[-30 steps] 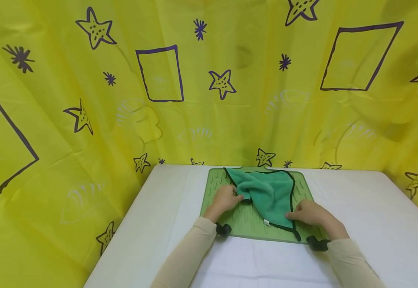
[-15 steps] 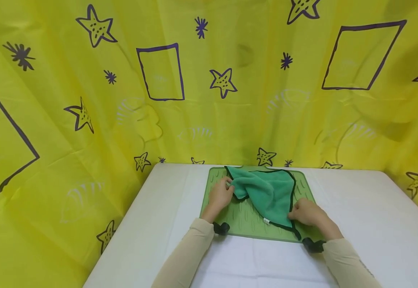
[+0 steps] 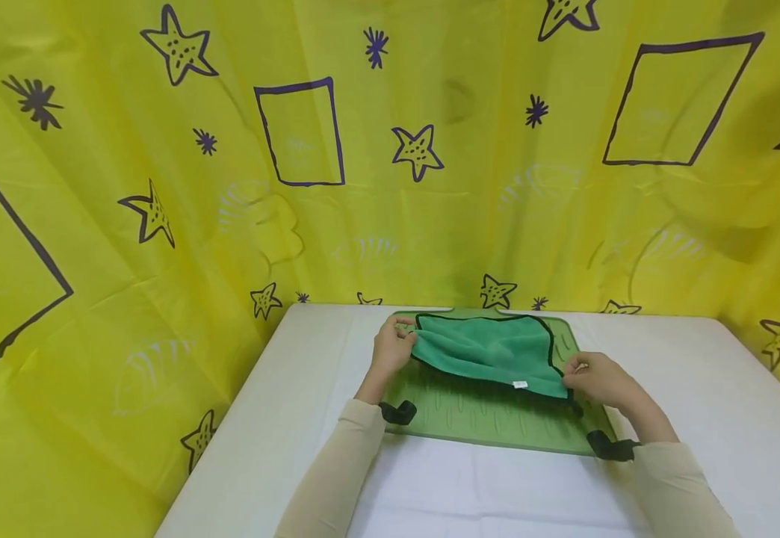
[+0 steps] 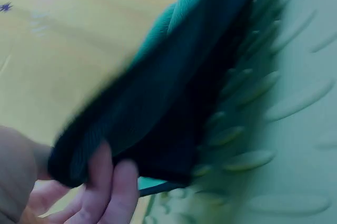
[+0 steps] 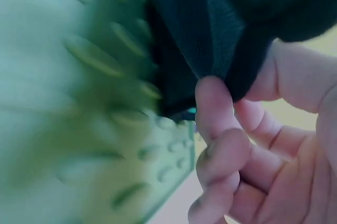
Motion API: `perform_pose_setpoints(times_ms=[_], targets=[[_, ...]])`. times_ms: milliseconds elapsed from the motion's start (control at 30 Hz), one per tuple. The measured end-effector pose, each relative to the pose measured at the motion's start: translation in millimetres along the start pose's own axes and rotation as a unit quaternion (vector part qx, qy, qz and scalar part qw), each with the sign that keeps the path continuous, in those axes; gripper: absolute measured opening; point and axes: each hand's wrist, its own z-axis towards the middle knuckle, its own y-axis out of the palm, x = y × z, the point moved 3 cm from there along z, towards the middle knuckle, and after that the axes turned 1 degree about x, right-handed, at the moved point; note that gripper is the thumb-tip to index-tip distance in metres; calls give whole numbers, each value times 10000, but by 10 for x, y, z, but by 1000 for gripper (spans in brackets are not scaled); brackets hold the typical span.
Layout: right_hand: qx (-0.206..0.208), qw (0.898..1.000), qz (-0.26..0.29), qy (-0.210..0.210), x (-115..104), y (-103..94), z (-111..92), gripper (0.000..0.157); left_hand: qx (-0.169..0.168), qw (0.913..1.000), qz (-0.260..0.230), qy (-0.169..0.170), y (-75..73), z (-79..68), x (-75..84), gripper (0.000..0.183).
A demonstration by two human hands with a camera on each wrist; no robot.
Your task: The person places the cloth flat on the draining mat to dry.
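A green cloth [image 3: 491, 346] with a dark border and a small white tag is stretched between both hands over a green ridged mat [image 3: 484, 418]. The left hand [image 3: 391, 347] pinches its near left corner. On the other side, the right hand [image 3: 598, 377] pinches the near right corner, where a dark loop [image 5: 305, 8] shows in the right wrist view. The near edge is lifted off the mat, and the far edge lies toward the mat's back. In the left wrist view the cloth's shaded underside [image 4: 174, 92] faces the mat's raised ridges.
The mat lies on a white-covered table [image 3: 450, 486]. Behind and to the left hangs a yellow curtain [image 3: 376, 224] printed with stars and frames. Black camera mounts [image 3: 400, 412] sit on both wrists.
The left hand has taken hold of the folded left corner and moved left. The near edge has risen and straightened, and the right hand has shifted slightly right and up.
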Motion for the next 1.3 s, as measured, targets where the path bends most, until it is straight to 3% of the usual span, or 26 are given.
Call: perform_pose_setpoints(times_ms=[167, 300, 467, 800, 1067, 1300], targets=[[-336, 9988, 331, -162, 44, -104, -41, 21, -1107, 9924, -481, -262, -102, -13, 34, 33], [-749, 9951, 540, -345, 69, -110, -50, 22, -1822, 9828, -197, -245, -170, -32, 46, 35], [-1133, 9907, 530, -543, 55, -102, -65, 19, -2348, 9716, 288, -88, -241, -42, 60, 29], [-1212, 9888, 462, -735, 13, -118, -97, 19, -2749, 9600, 537, 17, -364, -64, 114, 33], [-1971, 9742, 484, -984, 55, 30, -79, 15, -3407, 9337, 1056, -323, -285, -123, -23, 25], [-1893, 9763, 576, -873, 80, 77, -68, 22, -3070, 9423, 1263, -428, -191, -105, -141, 15]])
